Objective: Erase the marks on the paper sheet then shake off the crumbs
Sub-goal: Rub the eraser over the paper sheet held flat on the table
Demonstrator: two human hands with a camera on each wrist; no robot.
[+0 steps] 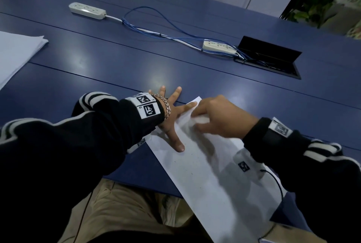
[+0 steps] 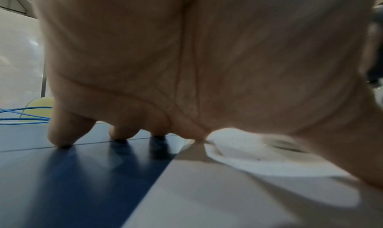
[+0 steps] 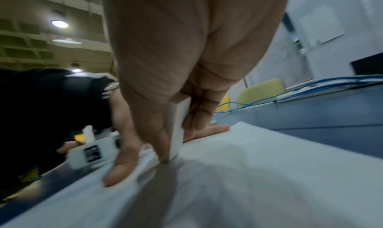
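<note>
Paper sheet (image 1: pixel 207 166) pinned by splayed, flat left hand (image 1: pixel 172 113); right hand (image 1: pixel 218 117) grips eraser (image 3: pixel 178 128) upright on it

blue table (image 1: pixel 97 63), paper sheet (image 1: pixel 205 174), power strips (image 1: pixel 87 10)

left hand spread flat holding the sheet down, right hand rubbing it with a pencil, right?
Not quite: the right hand pinches a white eraser, not a pencil, as the right wrist view shows. The left hand does lie spread flat, holding the paper sheet down.
</note>
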